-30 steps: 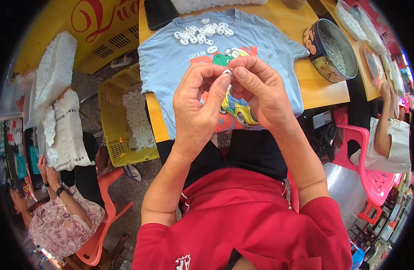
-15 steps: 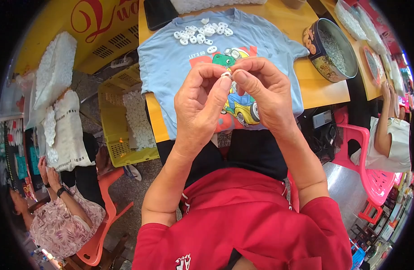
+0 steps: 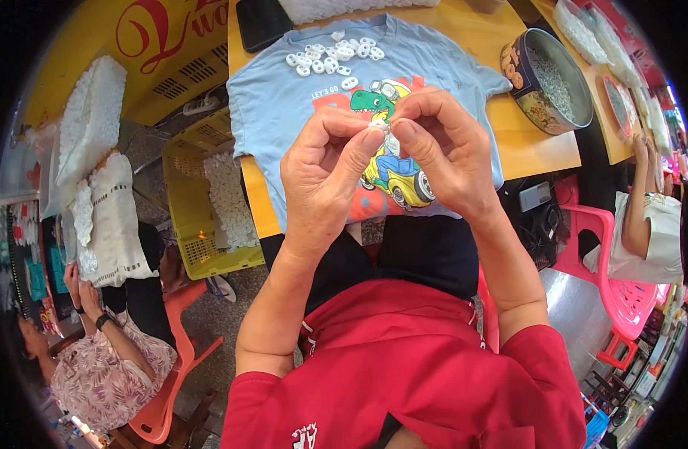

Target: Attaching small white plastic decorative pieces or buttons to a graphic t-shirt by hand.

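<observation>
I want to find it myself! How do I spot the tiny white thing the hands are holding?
Find the light blue T-shirt with the dinosaur picture, spread on the yellow table. Just above it, the left hand and right hand meet fingertip to fingertip, pinching one small white piece. The other white pieces lie in a heap by the shirt's collar; this one alone is held up.

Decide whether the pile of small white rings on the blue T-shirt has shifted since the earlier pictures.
No. The pile of white rings lies just below the blue T-shirt collar, above the dinosaur print, as before.

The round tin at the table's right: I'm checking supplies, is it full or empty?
Partly full: the lidless round tin shows small pale pieces covering its inside, below the rim.
</observation>
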The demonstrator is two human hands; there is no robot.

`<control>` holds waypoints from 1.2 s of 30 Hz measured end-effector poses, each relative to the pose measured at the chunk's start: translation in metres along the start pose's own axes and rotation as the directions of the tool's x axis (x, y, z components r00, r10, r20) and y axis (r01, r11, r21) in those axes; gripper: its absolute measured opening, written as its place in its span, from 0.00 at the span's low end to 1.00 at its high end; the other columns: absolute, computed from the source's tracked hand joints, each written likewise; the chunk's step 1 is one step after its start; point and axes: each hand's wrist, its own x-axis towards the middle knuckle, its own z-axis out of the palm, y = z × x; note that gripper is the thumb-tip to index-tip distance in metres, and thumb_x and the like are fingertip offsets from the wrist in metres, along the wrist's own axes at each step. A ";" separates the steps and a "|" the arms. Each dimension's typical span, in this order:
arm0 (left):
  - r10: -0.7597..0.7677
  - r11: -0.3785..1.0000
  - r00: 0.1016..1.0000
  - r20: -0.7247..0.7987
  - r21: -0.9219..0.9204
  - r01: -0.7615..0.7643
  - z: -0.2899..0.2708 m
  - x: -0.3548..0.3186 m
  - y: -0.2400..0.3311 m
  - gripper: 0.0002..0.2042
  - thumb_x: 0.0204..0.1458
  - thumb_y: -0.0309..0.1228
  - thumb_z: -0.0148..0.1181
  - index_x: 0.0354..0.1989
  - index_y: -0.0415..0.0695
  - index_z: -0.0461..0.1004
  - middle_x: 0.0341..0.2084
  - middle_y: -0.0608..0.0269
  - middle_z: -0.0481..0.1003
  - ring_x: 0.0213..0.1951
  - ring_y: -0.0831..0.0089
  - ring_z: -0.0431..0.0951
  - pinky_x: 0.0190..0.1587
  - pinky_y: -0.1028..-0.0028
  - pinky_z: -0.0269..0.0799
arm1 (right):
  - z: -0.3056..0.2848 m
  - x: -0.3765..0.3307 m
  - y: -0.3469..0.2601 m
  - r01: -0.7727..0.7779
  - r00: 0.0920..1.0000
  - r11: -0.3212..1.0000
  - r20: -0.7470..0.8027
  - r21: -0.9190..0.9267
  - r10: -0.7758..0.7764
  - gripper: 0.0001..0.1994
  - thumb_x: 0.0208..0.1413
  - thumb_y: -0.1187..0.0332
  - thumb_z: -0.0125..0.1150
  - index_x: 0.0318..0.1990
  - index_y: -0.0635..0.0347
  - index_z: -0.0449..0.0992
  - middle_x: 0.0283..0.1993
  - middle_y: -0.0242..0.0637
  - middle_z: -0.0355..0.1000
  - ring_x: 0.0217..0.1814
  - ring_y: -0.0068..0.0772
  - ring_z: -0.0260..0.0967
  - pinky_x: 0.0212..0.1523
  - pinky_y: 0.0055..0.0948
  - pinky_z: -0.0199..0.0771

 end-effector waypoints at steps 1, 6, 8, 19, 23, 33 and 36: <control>-0.005 1.000 1.000 0.002 -0.007 0.005 0.000 0.000 0.001 0.04 0.56 0.21 0.58 0.37 0.36 0.71 0.33 0.67 0.72 0.37 0.84 0.71 0.42 0.83 0.67 | -0.001 0.001 -0.002 0.020 1.000 0.999 0.012 -0.047 -0.019 0.05 0.60 0.75 0.57 0.40 0.66 0.70 0.38 0.33 0.69 0.32 0.18 0.65 0.33 0.18 0.67; 0.081 0.980 0.997 0.006 0.181 -0.080 -0.001 0.001 -0.002 0.04 0.55 0.20 0.59 0.36 0.35 0.71 0.33 0.66 0.71 0.35 0.83 0.70 0.40 0.83 0.66 | -0.007 0.006 -0.007 0.121 0.990 0.966 0.100 -0.227 -0.100 0.04 0.58 0.78 0.56 0.39 0.68 0.69 0.36 0.34 0.68 0.30 0.19 0.67 0.32 0.18 0.69; 0.123 0.961 0.992 0.004 0.250 -0.121 -0.001 0.000 -0.005 0.04 0.54 0.20 0.60 0.35 0.35 0.71 0.33 0.66 0.71 0.35 0.83 0.69 0.39 0.83 0.66 | -0.005 0.007 -0.006 0.155 0.985 0.956 0.116 -0.248 -0.130 0.04 0.58 0.78 0.55 0.39 0.68 0.69 0.36 0.34 0.68 0.30 0.20 0.67 0.32 0.19 0.70; -0.115 0.975 0.988 -0.105 0.178 0.132 -0.003 0.002 -0.016 0.04 0.56 0.24 0.59 0.37 0.37 0.73 0.33 0.68 0.73 0.34 0.84 0.72 0.38 0.83 0.68 | 0.004 0.006 0.014 -0.163 0.986 0.985 0.030 -0.046 0.165 0.06 0.59 0.76 0.57 0.41 0.69 0.69 0.34 0.34 0.69 0.32 0.20 0.70 0.33 0.20 0.72; -0.163 0.977 0.984 -0.074 0.128 0.171 -0.005 0.003 -0.014 0.05 0.58 0.26 0.58 0.38 0.38 0.73 0.32 0.69 0.74 0.34 0.85 0.72 0.38 0.83 0.69 | -0.012 0.010 -0.003 -0.254 0.959 0.966 0.112 -0.055 0.259 0.07 0.59 0.75 0.58 0.42 0.69 0.71 0.34 0.34 0.70 0.32 0.20 0.70 0.34 0.21 0.73; -0.136 0.985 0.991 0.000 0.103 0.135 -0.001 -0.001 0.003 0.06 0.59 0.27 0.57 0.39 0.37 0.72 0.31 0.69 0.73 0.35 0.85 0.71 0.38 0.84 0.68 | -0.027 0.021 -0.017 0.358 0.920 0.736 0.351 -0.574 -0.174 0.08 0.53 0.73 0.61 0.39 0.64 0.73 0.31 0.44 0.70 0.30 0.46 0.70 0.29 0.36 0.69; -0.130 0.984 0.991 0.025 0.129 0.126 0.001 -0.002 0.005 0.06 0.60 0.28 0.55 0.39 0.37 0.70 0.29 0.69 0.71 0.33 0.85 0.69 0.36 0.84 0.67 | -0.026 0.020 -0.022 0.390 0.907 0.714 0.374 -0.581 -0.191 0.07 0.52 0.74 0.62 0.37 0.64 0.72 0.29 0.44 0.70 0.30 0.49 0.69 0.28 0.38 0.67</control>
